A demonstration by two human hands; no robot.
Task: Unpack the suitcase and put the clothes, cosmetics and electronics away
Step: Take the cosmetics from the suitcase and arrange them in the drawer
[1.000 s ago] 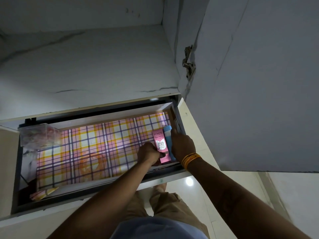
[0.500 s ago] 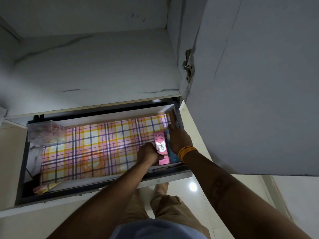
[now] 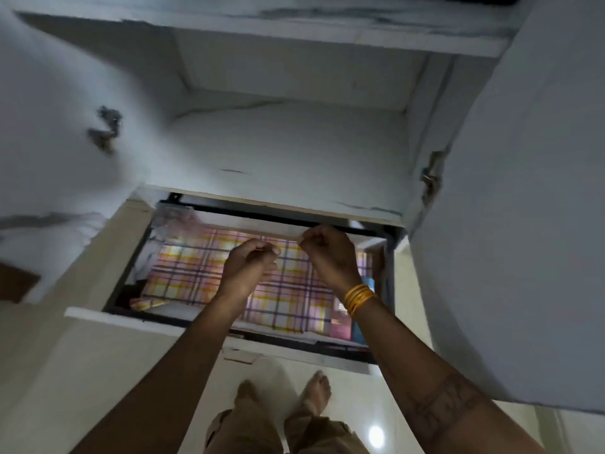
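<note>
Both hands hover with fingers loosely curled above the open white pull-out drawer [image 3: 137, 319] lined with pink-and-yellow plaid paper; the left hand [image 3: 250, 268] and the right hand [image 3: 329, 257], orange bangles [image 3: 358, 298] at its wrist, appear to hold nothing, though motion blur leaves that unsure. A pink cosmetics box [image 3: 340, 329] and a blue tube [image 3: 360, 334] lie against the drawer's right wall. The cosmetics step looks finished; next would be pushing the drawer closed and fetching more from the suitcase, which is out of view.
</note>
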